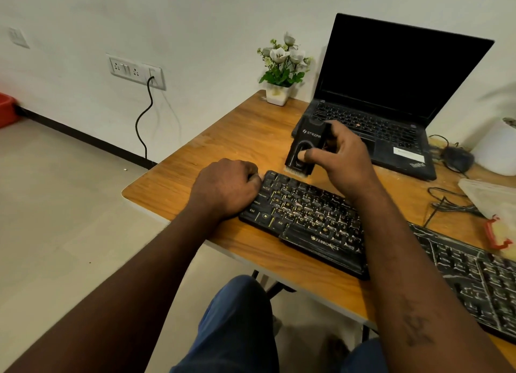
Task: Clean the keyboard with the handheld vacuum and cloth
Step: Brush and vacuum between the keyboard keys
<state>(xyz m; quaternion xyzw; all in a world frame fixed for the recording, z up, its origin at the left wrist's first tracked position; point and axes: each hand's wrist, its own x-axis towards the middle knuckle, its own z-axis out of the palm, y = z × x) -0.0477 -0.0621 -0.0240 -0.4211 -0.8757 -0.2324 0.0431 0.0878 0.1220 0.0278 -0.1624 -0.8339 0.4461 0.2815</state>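
Overhang is our first worry: the keyboard [304,219] lies aslant on the table [223,138], its near right corner not far from the near edge, so we judge that a hard shove could slide it toward our lap. Our left hand [226,187] sits clenched against the keyboard's left end; we cannot tell whether the fingers hook that end or merely brace it, and a mere brace may let the board pivot. To the right a second keyboard [474,277] lies close by, and our right forearm crosses above its left end, so a wide sweep could knock it. Farther on, our right hand [343,160] grasps the handheld vacuum [305,144], thumb on its front, with the brush nozzle [297,172] at the keyboard's far left corner, touching or just above, we cannot tell which. Pressing down hard there could lift a keycap or drive the pale grit deeper between the keys. Just beyond stands the open laptop [391,107], which the vacuum's top end could strike. We cannot pick out the cloth.
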